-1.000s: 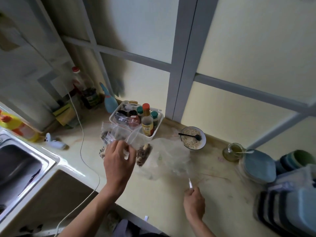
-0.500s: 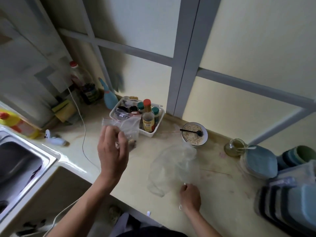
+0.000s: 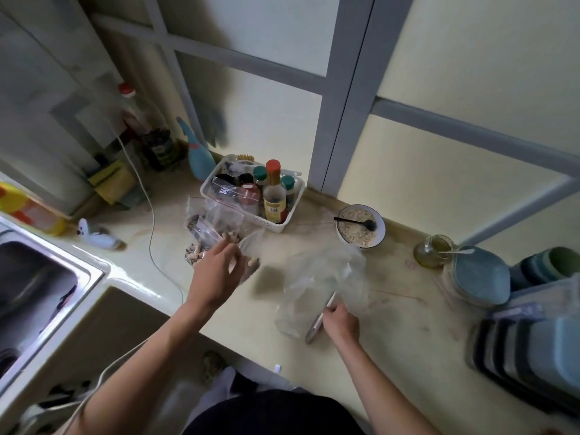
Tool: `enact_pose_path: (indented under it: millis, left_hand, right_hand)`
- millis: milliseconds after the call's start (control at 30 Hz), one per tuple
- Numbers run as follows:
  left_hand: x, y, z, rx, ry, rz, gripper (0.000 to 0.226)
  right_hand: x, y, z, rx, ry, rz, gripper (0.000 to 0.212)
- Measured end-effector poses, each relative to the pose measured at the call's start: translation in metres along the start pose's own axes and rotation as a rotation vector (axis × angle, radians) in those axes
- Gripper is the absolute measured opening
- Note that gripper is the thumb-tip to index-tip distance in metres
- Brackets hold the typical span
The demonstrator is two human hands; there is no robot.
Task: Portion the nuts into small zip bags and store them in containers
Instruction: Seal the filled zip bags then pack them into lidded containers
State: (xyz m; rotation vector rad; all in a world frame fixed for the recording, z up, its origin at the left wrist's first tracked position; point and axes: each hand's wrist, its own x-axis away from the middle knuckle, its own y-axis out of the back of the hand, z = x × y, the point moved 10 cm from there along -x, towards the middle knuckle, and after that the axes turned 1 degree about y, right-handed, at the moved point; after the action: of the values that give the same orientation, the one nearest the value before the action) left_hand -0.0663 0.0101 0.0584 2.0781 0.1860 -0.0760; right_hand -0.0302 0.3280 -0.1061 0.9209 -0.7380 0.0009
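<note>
Since the frame half a second before, our left hand (image 3: 216, 271) had dropped from mid-air to the pale counter (image 3: 392, 324), carrying the small clear zip bag of nuts (image 3: 248, 249) down to the heap of filled zip bags (image 3: 207, 227) lying just near of the white plastic basket of sauce bottles (image 3: 251, 199). Its fingers were curled over the bag's top edge, pinching it, we judged so the nuts would not spill as it joined the pile. Our right hand (image 3: 340, 320) was closed round a slim silver metal utensil (image 3: 320, 318), its tip resting on the large crumpled clear plastic bag (image 3: 323, 277), probably kept ready for the next portion. That big bag looked nearly empty and slack. Pale brown nut pieces showed through the small bags, bunched at the bottom. At the far right sat a white bowl of oats with a black spoon (image 3: 360, 227), and stacked blue-grey lidded containers (image 3: 533, 340) waited at the right edge, none yet holding a bag that we could see
</note>
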Motion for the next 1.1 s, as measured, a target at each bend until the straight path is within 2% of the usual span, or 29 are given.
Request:
enact_pose_path:
  millis: [67,200,367,467,533,600,733,800,833,933,1100]
  left_hand:
    - [0.001,-0.014,0.009,-0.003,-0.005,0.099,0.027]
    - [0.005,-0.029,0.032,-0.031,0.021,0.208,0.011]
    - [0.007,-0.018,0.043,0.015,-0.043,0.245,0.015]
    - [0.008,-0.011,0.049,0.042,-0.112,0.273,0.012]
    - [0.007,-0.011,0.052,0.061,-0.152,0.303,0.009]
    - [0.006,-0.012,0.054,0.087,-0.193,0.329,0.009]
    - [0.006,-0.013,0.052,0.136,-0.313,0.362,0.008]
    - [0.005,-0.013,0.056,0.182,-0.348,0.383,0.008]
    - [0.003,-0.013,0.059,0.207,-0.354,0.393,0.007]
    - [-0.001,-0.013,0.076,0.267,-0.339,0.398,0.003]
    - [-0.007,-0.015,0.092,0.32,-0.308,0.365,0.003]
  right_hand:
    - [0.013,0.024,0.01,-0.13,0.02,-0.136,0.019]
    - [0.047,0.08,0.038,-0.399,0.123,-0.48,0.021]
    - [0.11,0.128,0.123,-0.545,0.511,-0.731,0.017]
    - [0.138,0.119,0.166,-0.553,0.654,-0.748,0.016]
    - [0.145,0.097,0.191,-0.531,0.739,-0.685,0.017]
    - [0.134,0.061,0.211,-0.454,0.769,-0.536,0.019]
    - [0.08,-0.036,0.202,-0.217,0.542,-0.092,0.054]
    - [0.073,-0.066,0.195,-0.107,0.515,0.04,0.057]
    - [0.072,-0.071,0.195,-0.079,0.533,0.027,0.047]
    - [0.079,-0.057,0.193,-0.105,0.555,-0.171,0.014]
    - [0.114,-0.033,0.197,-0.097,0.658,-0.391,0.007]
